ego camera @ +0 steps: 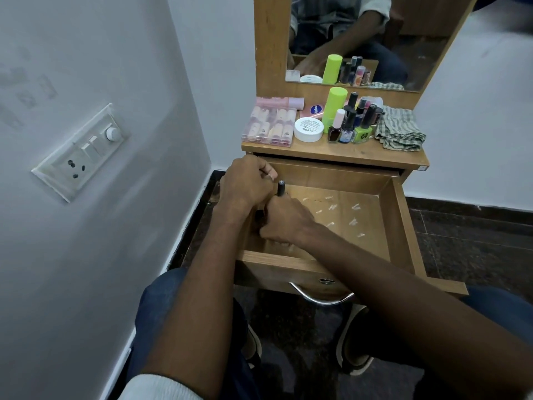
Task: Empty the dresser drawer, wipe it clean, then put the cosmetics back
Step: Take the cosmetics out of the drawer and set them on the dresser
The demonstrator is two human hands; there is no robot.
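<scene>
The wooden dresser drawer (403, 220) stands pulled out; its floor shows only small pale specks. Both hands meet at its back left corner. My right hand (285, 220) is closed around a slim dark tube (281, 187) whose black cap sticks up above my fingers. My left hand (245, 183) is curled into a fist over the drawer's left wall, and what is inside it is hidden. On the dresser top (331, 153) are a clear box of pink cosmetics (269, 125), a white jar (308, 129), a green bottle (334, 106), several nail polish bottles (350, 125) and a checked cloth (401, 129).
A white wall with a switch and socket panel (80, 157) runs close along the left of the dresser. A mirror (375, 39) rises behind the top. The drawer's metal handle (320, 298) sits above my knees and shoes on the dark floor.
</scene>
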